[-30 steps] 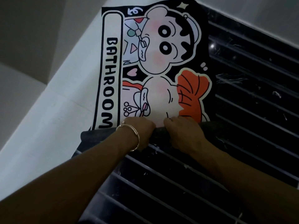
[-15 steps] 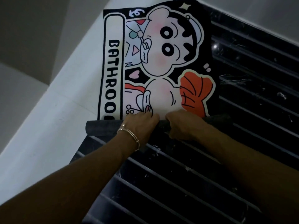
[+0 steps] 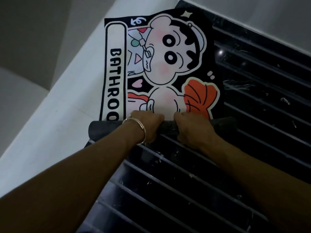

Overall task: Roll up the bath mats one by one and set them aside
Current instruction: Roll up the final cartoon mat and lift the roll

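Observation:
A black bath mat [image 3: 168, 64] printed with a cartoon figure and the word BATHROOM lies flat ahead of me, partly on a black ribbed mat [image 3: 202, 165]. Its near end is wound into a dark grey roll [image 3: 104, 130] lying crosswise. My left hand [image 3: 144, 125], with a metal bangle on the wrist, grips the roll left of its middle. My right hand [image 3: 191, 128] grips it just to the right, fingers curled over the top. The last letter of the printed word is hidden under the roll.
A white floor strip [image 3: 55, 123] runs along the left of the mats, with a grey wall [image 3: 33, 39] beyond it. The ribbed mat carries white specks and lint. A pale wall [image 3: 269, 14] edges the far right.
The roll has grown thicker and travelled away from me, covering more of the print; both hands moved forward with it. The lower end of the printed word has gone under the roll.

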Demonstrator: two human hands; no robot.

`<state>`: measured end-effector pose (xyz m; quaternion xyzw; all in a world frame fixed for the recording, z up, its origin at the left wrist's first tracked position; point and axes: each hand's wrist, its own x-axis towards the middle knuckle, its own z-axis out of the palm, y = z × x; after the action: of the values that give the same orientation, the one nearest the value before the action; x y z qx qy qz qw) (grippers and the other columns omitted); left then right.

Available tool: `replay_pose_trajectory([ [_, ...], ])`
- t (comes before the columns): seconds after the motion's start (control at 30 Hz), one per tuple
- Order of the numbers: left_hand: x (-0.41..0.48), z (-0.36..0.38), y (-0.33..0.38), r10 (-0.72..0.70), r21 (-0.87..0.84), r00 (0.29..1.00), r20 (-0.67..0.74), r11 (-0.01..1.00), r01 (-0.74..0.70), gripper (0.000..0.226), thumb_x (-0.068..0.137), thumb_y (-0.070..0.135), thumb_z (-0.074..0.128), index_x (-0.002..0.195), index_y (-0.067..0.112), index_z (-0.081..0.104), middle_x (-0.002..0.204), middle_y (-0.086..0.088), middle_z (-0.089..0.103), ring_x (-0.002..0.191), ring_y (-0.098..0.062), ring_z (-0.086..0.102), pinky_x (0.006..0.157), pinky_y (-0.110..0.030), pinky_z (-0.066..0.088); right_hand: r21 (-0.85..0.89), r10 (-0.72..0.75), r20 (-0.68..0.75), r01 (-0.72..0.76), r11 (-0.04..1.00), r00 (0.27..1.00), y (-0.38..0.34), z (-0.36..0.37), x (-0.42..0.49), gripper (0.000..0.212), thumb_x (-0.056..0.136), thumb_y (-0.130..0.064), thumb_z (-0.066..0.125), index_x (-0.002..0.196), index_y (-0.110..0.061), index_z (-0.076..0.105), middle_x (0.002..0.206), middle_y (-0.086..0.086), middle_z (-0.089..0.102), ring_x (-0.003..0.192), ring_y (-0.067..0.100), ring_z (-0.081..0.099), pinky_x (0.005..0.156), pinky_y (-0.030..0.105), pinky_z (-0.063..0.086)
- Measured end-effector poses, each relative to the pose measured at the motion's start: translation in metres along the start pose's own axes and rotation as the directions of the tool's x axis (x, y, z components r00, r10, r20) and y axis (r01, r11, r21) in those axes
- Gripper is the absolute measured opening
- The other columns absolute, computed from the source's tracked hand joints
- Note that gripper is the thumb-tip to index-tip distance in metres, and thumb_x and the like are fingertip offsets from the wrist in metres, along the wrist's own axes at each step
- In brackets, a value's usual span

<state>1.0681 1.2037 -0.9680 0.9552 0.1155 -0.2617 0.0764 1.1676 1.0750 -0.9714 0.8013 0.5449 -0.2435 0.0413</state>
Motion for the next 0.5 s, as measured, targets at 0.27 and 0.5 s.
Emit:
replay_pose_trajectory([
  [0.27,-0.005,0.002,0.005,-0.043,-0.073,0.999,-0.020,0.996,0.042,0.036,0.083,0.036,0.063,0.111,0.020,0.048,0.099,-0.002,0.063,0.090,-0.024,0.062,0.069,-0.032,0.045,-0.092,-0.030,-0.023,0.028,0.995,0.999,0.001,-0.003,-0.001,0.032,0.082,-0.025,0.061,0.109,-0.017,0.044,0.106,0.004,0.054,0.095,0.026,0.053,0.073,0.033,0.030],
  [0.5,-0.013,0.014,0.012,-0.074,-0.027,0.994,-0.082,0.997,0.072,0.040,0.082,0.036,0.063,0.113,0.020,0.044,0.103,-0.003,0.060,0.091,-0.024,0.061,0.068,-0.033,0.043,0.003,-0.012,0.273,0.012,1.000,0.962,0.008,-0.012,0.013,0.033,0.079,-0.028,0.066,0.103,-0.015,0.047,0.098,0.008,0.053,0.084,0.027,0.053,0.063,0.031,0.044],
])
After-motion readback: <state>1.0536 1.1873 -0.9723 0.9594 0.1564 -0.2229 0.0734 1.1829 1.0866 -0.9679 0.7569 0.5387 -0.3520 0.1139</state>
